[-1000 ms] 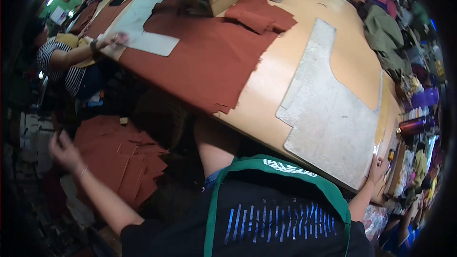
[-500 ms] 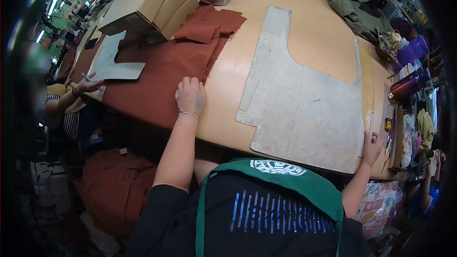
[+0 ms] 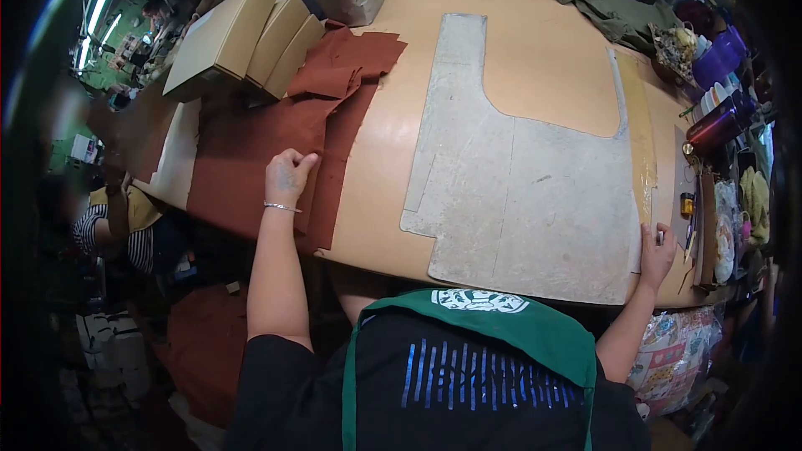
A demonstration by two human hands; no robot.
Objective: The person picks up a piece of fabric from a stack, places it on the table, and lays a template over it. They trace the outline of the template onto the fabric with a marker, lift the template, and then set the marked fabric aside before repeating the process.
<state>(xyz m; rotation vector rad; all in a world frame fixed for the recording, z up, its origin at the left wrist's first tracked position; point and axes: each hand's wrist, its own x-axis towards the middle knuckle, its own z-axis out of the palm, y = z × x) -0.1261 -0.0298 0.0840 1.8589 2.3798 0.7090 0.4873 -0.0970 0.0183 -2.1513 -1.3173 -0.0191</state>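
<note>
Black short-sleeved shirt [image 3: 493,424], blue stripe print [image 3: 452,376]; green apron [image 3: 555,341], round white emblem [image 3: 479,301]; thin silver bracelet [image 3: 282,207].

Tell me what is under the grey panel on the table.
The grey panel lies on the tan tabletop, which shows beyond its left side and in its curved cutout. Anything directly beneath is covered.

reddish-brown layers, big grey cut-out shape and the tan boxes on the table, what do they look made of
Reddish-brown layers: probably matte woven cloth, as they fold and crease softly.
Grey cut-out shape: dull and scuffed, stiff-looking with crisp edges; perhaps board, though thin metal or plastic is possible.
Tan boxes: likely cardboard, plain and smooth, with flat panels.
</note>
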